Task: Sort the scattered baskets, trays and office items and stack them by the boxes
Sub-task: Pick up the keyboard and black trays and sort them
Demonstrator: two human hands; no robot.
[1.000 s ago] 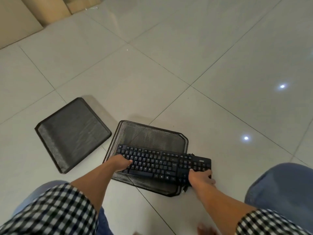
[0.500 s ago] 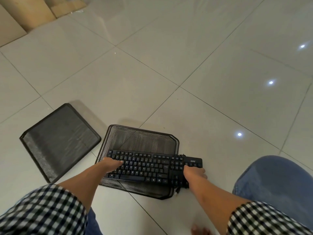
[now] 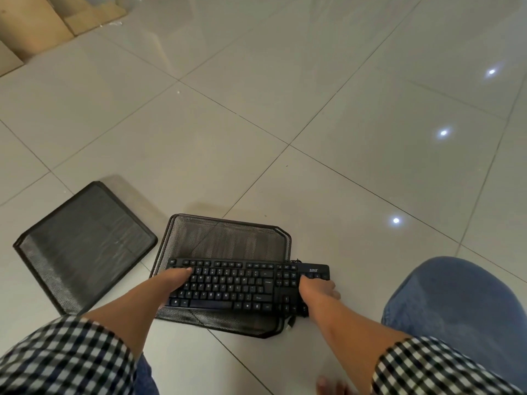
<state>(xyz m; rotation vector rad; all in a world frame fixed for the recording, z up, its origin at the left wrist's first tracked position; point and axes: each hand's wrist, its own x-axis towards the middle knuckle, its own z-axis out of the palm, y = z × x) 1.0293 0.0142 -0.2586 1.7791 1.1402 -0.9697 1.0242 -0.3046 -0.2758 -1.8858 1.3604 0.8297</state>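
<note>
Both bare forearms stretched forward and down, the left hand [image 3: 174, 281] gripping one end of the keyboard [image 3: 233, 287], thumb across the keys, the right hand [image 3: 317, 289] curled round the other end.

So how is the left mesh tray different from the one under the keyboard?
The left tray carries nothing and seems flipped, base up; the right tray lies open side up with the keyboard across it. Both are black mesh, on the floor.
</note>
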